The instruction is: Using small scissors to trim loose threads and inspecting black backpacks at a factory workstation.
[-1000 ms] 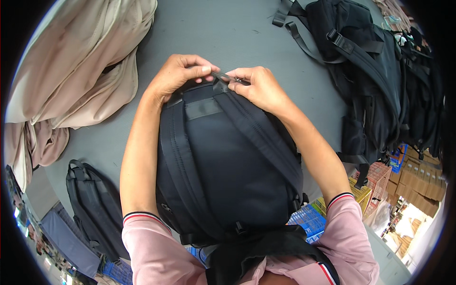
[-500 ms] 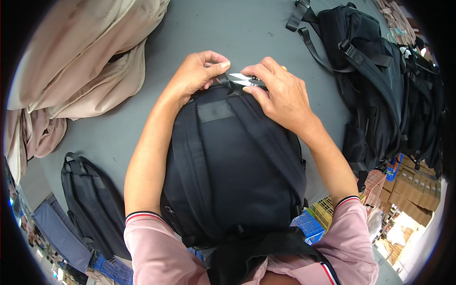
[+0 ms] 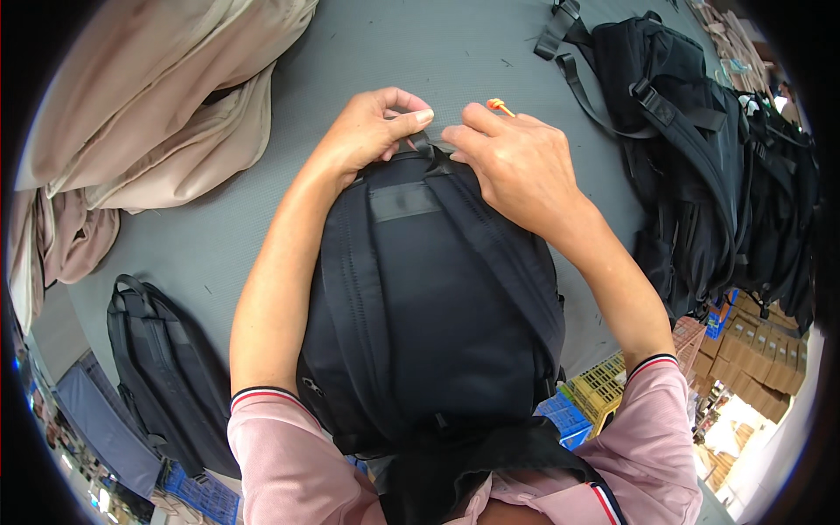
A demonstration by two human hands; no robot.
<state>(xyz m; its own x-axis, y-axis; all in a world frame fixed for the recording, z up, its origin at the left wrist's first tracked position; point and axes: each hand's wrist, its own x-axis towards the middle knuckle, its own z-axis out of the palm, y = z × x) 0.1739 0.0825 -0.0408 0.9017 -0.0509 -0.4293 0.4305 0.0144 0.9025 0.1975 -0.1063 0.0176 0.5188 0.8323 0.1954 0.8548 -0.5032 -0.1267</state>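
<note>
backpack [image 3: 429,297], black, lies straps-up on grey table [image 3: 350,52], between the person's forearms. left hand [image 3: 372,131] pinches the top loop [image 3: 426,144] at the pack's far edge. right hand [image 3: 516,162] presses fingers on the same edge, touching the loop; an orange-tipped tool [image 3: 499,106] sticks out behind it. beige fabric [image 3: 149,96] far left. black packs [image 3: 700,157] piled right; another pack [image 3: 162,367] lower left.
</note>
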